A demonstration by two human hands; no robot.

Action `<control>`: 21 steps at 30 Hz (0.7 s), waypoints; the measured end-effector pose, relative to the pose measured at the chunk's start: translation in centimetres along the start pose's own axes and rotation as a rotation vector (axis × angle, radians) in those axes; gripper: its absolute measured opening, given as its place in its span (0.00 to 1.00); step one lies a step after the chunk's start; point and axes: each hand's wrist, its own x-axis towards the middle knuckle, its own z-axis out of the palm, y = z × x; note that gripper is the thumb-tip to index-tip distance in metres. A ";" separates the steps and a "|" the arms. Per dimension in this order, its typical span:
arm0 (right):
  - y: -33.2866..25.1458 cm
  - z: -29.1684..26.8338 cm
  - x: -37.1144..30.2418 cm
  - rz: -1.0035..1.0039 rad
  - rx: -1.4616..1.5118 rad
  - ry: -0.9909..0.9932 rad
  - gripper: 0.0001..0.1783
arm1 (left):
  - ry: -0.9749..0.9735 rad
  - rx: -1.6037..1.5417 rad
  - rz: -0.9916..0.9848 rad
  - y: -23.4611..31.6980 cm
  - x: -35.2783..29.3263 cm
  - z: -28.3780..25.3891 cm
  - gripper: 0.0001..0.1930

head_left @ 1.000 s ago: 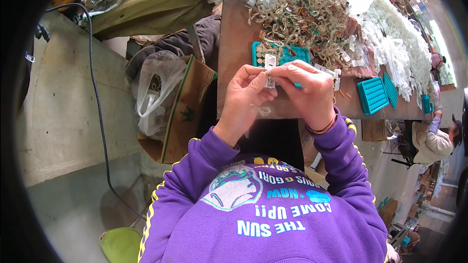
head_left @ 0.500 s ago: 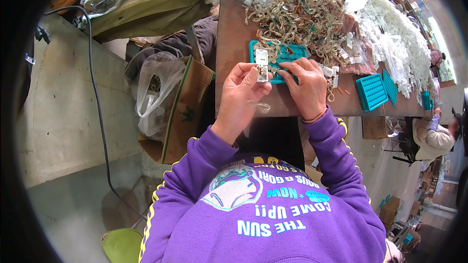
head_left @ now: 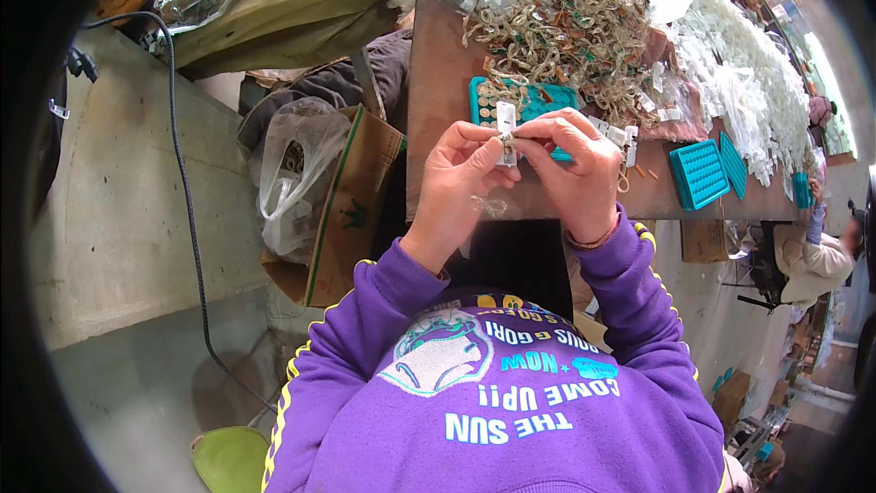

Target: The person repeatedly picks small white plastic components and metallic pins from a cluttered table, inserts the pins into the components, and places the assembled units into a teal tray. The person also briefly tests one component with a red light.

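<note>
A small white hinged box stands with its lid up, held between the thumb and fingers of my left hand. My right hand pinches at the middle of this box; whatever lies between its fingertips is hidden. A thin pale cord hangs below my left hand. Just beyond both hands lies a teal tray with round tan pieces in its left part. My hands hide the tray's near edge.
A heap of knotted cords covers the back of the brown table, beside a pile of clear plastic. Teal trays lie at right. A cardboard box with a plastic bag stands left. Other people sit at right.
My right hand has moved left from the teal tray to the white box, its fingertips now pinched there. My left hand has shifted slightly right with the box.
</note>
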 end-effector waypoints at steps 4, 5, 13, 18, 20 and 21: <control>0.4 -0.9 0.6 0.040 0.065 -0.150 0.06 | 0.030 0.053 -0.024 0.0 -0.1 0.0 0.06; 0.5 -1.0 0.8 0.050 0.067 -0.185 0.06 | 0.024 0.051 -0.027 0.1 -0.1 0.0 0.06; 0.5 0.3 -0.4 -0.329 -0.174 -0.061 0.12 | 0.053 -0.093 0.053 -0.1 0.1 -0.1 0.07; 1.6 1.4 -1.4 -0.306 -0.140 -0.003 0.17 | 0.069 -0.084 0.065 -0.3 0.1 -0.2 0.07; 1.7 1.5 -1.7 -0.305 -0.142 0.016 0.18 | 0.054 -0.070 0.058 -0.2 0.1 -0.2 0.07; 1.5 1.4 -2.0 -0.264 -0.108 0.006 0.17 | 0.051 -0.051 0.049 -0.2 0.0 -0.2 0.07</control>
